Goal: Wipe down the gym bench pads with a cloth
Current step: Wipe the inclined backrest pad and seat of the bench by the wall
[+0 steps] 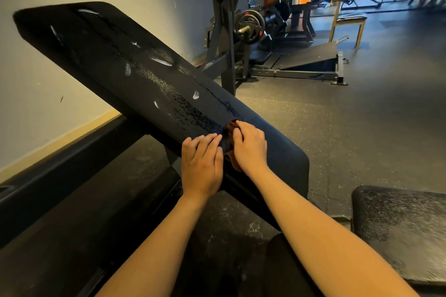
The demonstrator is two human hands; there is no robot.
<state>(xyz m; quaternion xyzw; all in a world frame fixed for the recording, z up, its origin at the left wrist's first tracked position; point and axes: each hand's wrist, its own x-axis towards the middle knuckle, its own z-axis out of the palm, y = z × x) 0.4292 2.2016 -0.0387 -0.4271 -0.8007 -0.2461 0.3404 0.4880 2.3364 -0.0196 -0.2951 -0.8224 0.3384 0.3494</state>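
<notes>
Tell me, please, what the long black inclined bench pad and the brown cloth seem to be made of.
The long black inclined bench pad looks like vinyl or faux leather over padding: matte, grainy, with pale worn scuffs. The brown cloth bunched under the right hand seems soft fabric, crumpling limply; too little shows to say more.

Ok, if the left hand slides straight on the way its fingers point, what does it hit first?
Most likely the brown cloth, bunched just past the fingers of the left hand on the backrest pad, with the right hand gripping it right behind. The gap looks tiny.
</notes>
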